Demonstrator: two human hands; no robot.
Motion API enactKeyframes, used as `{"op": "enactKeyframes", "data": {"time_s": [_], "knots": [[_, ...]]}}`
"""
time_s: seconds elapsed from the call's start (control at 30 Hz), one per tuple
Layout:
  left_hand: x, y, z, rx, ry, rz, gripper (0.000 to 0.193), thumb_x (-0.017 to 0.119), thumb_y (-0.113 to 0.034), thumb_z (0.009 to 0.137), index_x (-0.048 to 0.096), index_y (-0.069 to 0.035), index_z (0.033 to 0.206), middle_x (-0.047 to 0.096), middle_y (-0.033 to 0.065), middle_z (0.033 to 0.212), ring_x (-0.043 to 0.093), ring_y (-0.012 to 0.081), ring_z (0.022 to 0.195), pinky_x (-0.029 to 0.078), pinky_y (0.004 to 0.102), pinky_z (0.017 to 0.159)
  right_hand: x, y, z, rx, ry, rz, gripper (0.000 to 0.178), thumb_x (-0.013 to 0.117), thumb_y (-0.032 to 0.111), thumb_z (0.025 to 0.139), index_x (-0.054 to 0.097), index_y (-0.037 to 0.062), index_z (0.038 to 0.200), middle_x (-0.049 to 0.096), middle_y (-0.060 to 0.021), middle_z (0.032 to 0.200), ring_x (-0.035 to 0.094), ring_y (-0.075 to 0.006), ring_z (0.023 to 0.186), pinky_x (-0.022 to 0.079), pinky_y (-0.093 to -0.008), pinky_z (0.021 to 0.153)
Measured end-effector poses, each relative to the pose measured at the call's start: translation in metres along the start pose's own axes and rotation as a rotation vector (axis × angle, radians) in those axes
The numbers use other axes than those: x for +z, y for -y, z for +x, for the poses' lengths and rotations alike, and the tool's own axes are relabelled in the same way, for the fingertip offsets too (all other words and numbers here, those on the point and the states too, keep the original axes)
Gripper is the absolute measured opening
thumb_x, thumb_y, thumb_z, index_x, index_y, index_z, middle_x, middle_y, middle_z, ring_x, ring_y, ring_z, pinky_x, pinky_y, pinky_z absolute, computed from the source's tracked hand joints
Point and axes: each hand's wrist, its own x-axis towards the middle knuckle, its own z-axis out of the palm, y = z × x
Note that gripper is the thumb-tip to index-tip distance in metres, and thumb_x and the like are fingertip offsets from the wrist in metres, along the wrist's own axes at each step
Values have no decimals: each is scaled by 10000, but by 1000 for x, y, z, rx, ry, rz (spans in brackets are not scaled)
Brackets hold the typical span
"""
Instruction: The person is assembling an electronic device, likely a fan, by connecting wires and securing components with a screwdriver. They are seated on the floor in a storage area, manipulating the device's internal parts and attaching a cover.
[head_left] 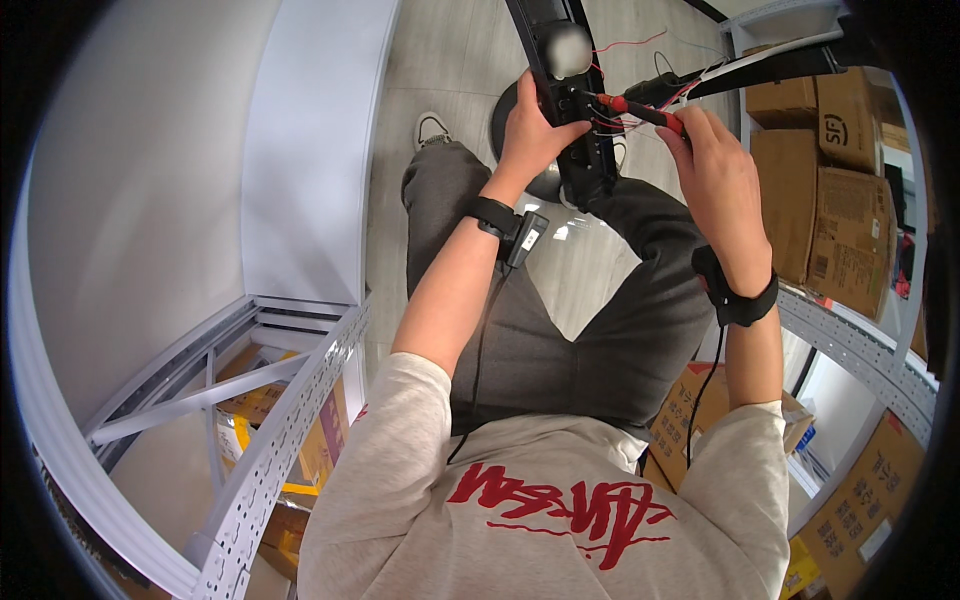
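A long black housing [585, 150] stands slanted in front of my legs, with small holes or fittings along its face. My left hand [535, 135] is closed round its left edge, the thumb lying across the face. In my right hand [715, 160] is a red-and-black screwdriver [645, 112], held almost level. Its tip end reaches the middle of the housing, close to my left thumb; the exact contact is too small to tell. Thin red and white wires [632, 124] run beside the screwdriver. Above them a shiny round silver part [567, 50] sits on the housing.
A dark arm-like bar [770, 70] extends to the upper right, wires alongside. Below the housing is a round dark base [510, 120]. Cardboard boxes [845, 225] fill a rack on the right; a perforated metal frame [285, 430] and white panel [310, 150] stand left.
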Motion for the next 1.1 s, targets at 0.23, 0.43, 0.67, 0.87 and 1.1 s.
{"op": "enactKeyframes", "data": {"time_s": [0.23, 0.43, 0.67, 0.87, 1.1], "knots": [[2, 9, 3, 68, -23, 0, 926, 877, -143, 672, 321, -21, 1403, 637, 194, 1195, 638, 355, 1094, 505, 402, 909, -10, -10, 2, 111, 146, -13, 225, 649, 278, 935, 636, 53, 931, 661, -169, 825, 632, -394, 717, 481, -463, 596], [3, 14, 3, 42, -85, 5, 909, 871, -143, 678, 315, -16, 1385, 638, 201, 1187, 642, 356, 1091, 505, 401, 917, -18, -1, -12, 100, 0, 70, 200, 664, 243, 927, 671, 61, 1009, 668, -159, 851, 632, -384, 728, 492, -416, 616], [-1, 1, 6, 17, -160, -316, 811, 838, -98, 716, 325, -17, 1338, 624, 132, 1192, 636, 219, 1075, 500, 339, 937, -36, -3, -40, 173, 178, 156, 192, 691, 176, 896, 668, 47, 1037, 668, -153, 865, 636, -368, 726, 506, -387, 636], [-2, 0, 5, -24, -153, -385, 777, 819, -65, 730, 331, -15, 1333, 619, 126, 1191, 634, 207, 1069, 506, 333, 930, -21, -15, -53, 151, 185, 131, 200, 692, 170, 890, 667, 47, 1046, 673, -160, 884, 647, -372, 745, 509, -398, 648], [-1, 5, 6, -73, -134, -422, 772, 817, -55, 733, 329, -16, 1329, 622, 129, 1185, 648, 203, 1055, 523, 334, 910, -18, -10, -52, 166, 194, 128, 198, 689, 175, 897, 666, 42, 1041, 672, -164, 873, 647, -377, 750, 505, -405, 643]]}}
